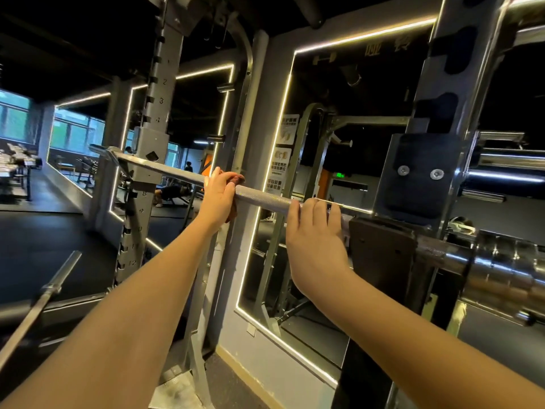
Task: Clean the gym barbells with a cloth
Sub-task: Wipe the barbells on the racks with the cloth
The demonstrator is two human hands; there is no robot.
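A steel barbell lies across the rack hooks, running from upper left down to its thick chrome sleeve at the right. My left hand grips the bar near its middle with a reddish-brown cloth wrapped round the shaft under the fingers. My right hand holds the knurled shaft further right, fingers curled over the top, just beside the black rack hook.
Grey numbered rack uprights stand at left and a dark upright at right. Another barbell lies low at the left. A mirror wall with lit frames is behind the bar. More chrome bars are stored at the far right.
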